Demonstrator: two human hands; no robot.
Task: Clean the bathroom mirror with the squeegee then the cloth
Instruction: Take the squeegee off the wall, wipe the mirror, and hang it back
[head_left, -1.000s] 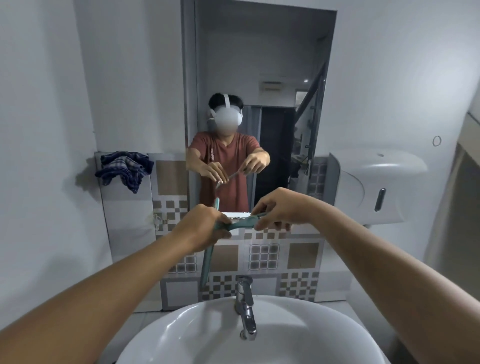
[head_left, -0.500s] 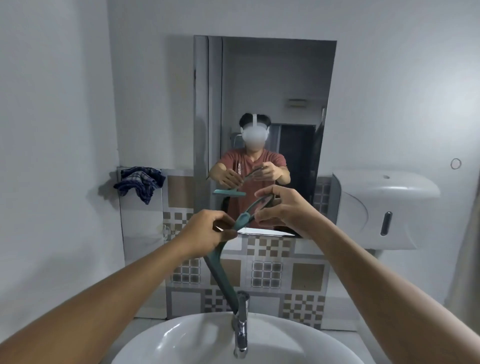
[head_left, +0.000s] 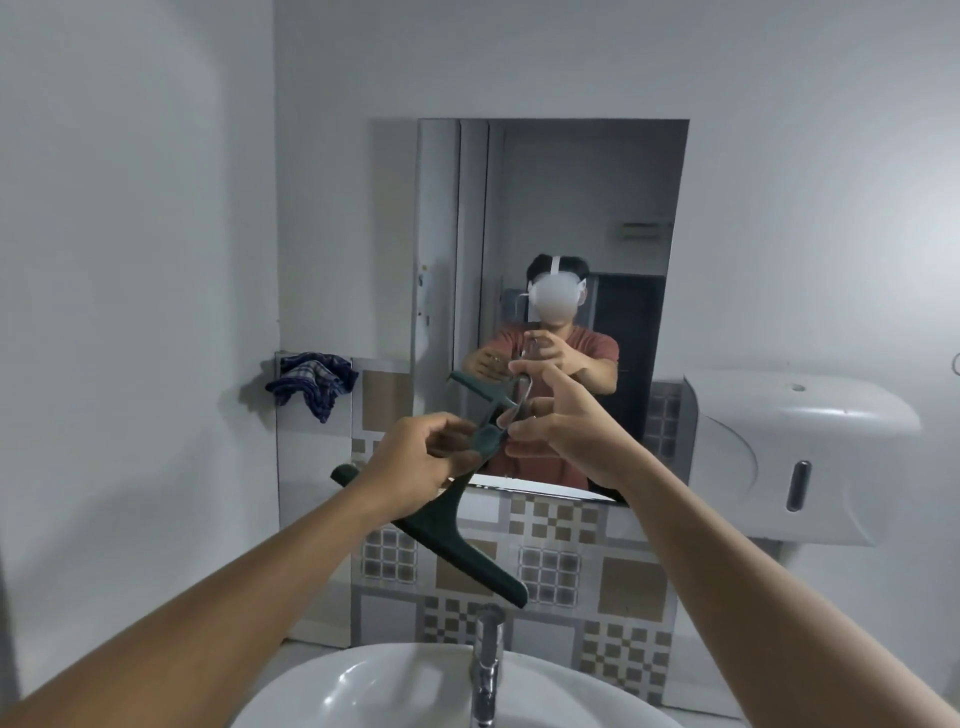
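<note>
Two hands share the squeegee (head_left: 441, 525) in front of the mirror (head_left: 550, 218), above the sink (head_left: 395, 686). It looks light and rigid, a dark green plastic tool with a wide blade; the handle neck is the sensible place to take it, leaving the rubber edge free. The left hand (head_left: 415, 462) has its grip closed around that handle, so the blade hangs below and slants down to the right, toward the tap (head_left: 485, 670). The right hand (head_left: 561, 421) pinches the handle's upper end with fingertips, the other fingers spread loosely. Wet plastic could slip in so light a pinch. The cloth (head_left: 311, 382) waits on the ledge left of the mirror, well apart from both hands.
</note>
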